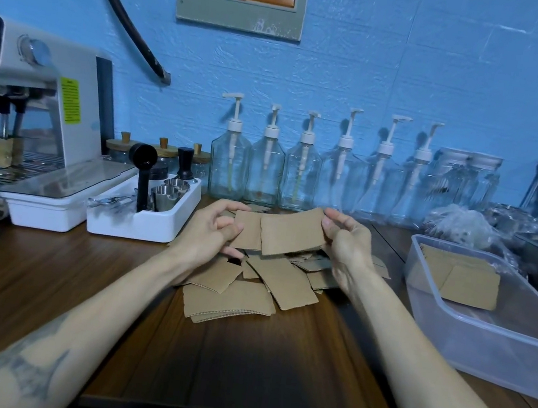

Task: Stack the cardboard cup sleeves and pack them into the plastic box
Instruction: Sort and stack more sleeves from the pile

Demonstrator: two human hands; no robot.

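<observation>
While our left hand (218, 231) pinches one flat brown cardboard sleeve (248, 233), our right hand (344, 245) grips a second sleeve (293, 233), long axis crosswise, above the loose pile of sleeves (249, 287) on the wooden counter (255, 368). Right of that pile, nearer our right hand, the clear plastic box (497, 343) holds stacked sleeves (461, 279); we judge the way unobstructed.

A café preparation corner: an espresso machine (34, 94) at the left of a wooden worktop (239, 355), a white tray of barista tools (144, 217), and a row of clear syrup pump bottles (300, 170) against a blue wall (418, 69).
</observation>
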